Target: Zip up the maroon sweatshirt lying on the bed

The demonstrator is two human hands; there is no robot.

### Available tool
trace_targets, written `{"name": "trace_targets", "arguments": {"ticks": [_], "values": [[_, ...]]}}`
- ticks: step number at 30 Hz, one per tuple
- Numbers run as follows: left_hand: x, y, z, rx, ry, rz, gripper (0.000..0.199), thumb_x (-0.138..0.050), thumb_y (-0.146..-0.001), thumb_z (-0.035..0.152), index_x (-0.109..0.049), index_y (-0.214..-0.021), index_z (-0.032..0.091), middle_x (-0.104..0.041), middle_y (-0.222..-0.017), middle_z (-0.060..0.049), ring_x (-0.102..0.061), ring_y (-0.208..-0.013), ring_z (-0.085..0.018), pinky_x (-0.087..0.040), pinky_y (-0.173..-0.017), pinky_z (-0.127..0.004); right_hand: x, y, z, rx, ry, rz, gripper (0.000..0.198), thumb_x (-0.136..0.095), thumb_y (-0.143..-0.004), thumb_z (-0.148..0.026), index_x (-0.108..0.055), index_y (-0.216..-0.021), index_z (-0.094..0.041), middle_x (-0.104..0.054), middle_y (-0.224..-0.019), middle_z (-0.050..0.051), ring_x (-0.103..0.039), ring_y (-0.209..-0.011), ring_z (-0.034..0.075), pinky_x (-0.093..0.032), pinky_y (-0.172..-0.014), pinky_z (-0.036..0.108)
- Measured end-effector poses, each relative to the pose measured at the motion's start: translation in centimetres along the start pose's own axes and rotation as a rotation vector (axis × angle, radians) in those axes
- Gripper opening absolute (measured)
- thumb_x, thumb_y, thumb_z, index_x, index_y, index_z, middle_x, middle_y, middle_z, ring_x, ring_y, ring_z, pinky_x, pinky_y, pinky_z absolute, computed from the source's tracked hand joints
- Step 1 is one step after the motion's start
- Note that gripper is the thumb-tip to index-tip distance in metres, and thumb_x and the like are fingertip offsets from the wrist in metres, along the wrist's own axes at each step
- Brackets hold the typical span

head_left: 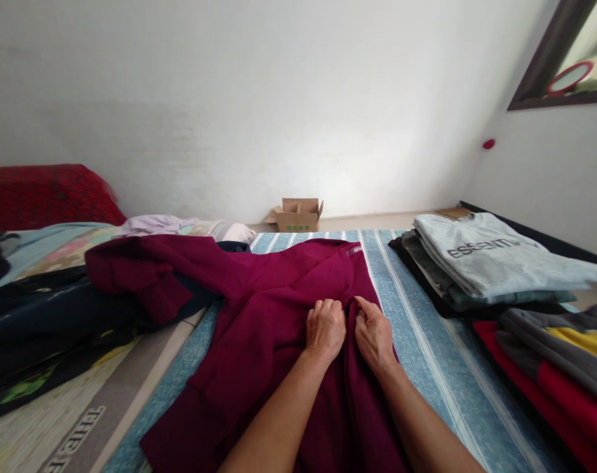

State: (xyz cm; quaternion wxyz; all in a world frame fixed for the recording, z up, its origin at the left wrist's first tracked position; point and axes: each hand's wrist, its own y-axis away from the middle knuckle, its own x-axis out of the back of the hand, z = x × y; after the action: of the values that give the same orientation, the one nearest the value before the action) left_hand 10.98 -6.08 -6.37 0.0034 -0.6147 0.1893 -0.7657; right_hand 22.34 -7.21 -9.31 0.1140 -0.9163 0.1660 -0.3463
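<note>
A burgundy jacket (273,315) lies spread over the blue striped bed cover, with one sleeve stretched out to the left. A small pale label shows near its upper right edge. My left hand (326,328) is closed on the fabric beside a dark lengthwise opening. Just across that opening, my right hand (374,334) pinches the other edge between thumb and fingers. The two hands are close together, and the spot where they grip is partly hidden by the fingers.
Right of the jacket are a folded clothes stack topped by a grey "ESSENTIALS" sweatshirt (480,253) and folded red and grey garments (564,368). Loose dark clothes (46,322) lie left. A cardboard box (298,215) stands by the wall, beyond the striped cover (416,328).
</note>
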Motion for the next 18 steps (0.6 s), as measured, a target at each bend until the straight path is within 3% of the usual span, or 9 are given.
{"name": "trace_targets", "arguments": {"ticks": [4, 7, 11, 18], "values": [[0.1, -0.9, -0.9, 0.222, 0.209, 0.048, 0.021, -0.043, -0.090, 0.023, -0.063, -0.093, 0.018, -0.068, -0.093, -0.006, -0.060, -0.087, -0.019, -0.042, -0.076, -0.027, 0.5, 0.4, -1.0, 0.059, 0.173, -0.091, 0.039, -0.036, -0.085, -0.016, -0.062, -0.113, -0.021, -0.062, -0.102, 0.007, -0.056, -0.093, 0.018, -0.042, -0.085, 0.028], [0.1, -1.3, -1.4, 0.323, 0.331, 0.050, 0.022, -0.046, -0.090, 0.029, -0.065, -0.093, 0.020, -0.070, -0.088, -0.005, -0.062, -0.080, -0.018, -0.042, -0.071, -0.027, 0.7, 0.9, -1.8, 0.165, 0.392, -0.196, 0.038, -0.039, -0.085, -0.016, -0.063, -0.114, -0.024, -0.058, -0.112, 0.010, -0.051, -0.104, 0.022, -0.038, -0.089, 0.032], [-0.3, -1.4, -1.5, 0.241, 0.408, 0.139, 0.015, -0.053, -0.084, 0.024, -0.067, -0.085, 0.019, -0.069, -0.085, -0.004, -0.062, -0.080, -0.017, -0.044, -0.075, -0.026, 0.7, 1.3, -2.3, 0.236, 0.556, -0.283, 0.041, -0.039, -0.086, -0.016, -0.058, -0.122, -0.022, -0.053, -0.120, 0.012, -0.044, -0.113, 0.027, -0.034, -0.092, 0.037], [-0.8, -1.0, -1.5, 0.019, 0.465, 0.208, 0.017, -0.058, -0.077, 0.013, -0.068, -0.089, 0.019, -0.065, -0.088, -0.003, -0.059, -0.086, -0.016, -0.046, -0.085, -0.028, 1.2, 1.1, -2.4, 0.254, 0.534, -0.300, 0.033, -0.039, -0.089, -0.022, -0.061, -0.113, -0.026, -0.056, -0.110, 0.010, -0.047, -0.103, 0.024, -0.035, -0.086, 0.036]]}}
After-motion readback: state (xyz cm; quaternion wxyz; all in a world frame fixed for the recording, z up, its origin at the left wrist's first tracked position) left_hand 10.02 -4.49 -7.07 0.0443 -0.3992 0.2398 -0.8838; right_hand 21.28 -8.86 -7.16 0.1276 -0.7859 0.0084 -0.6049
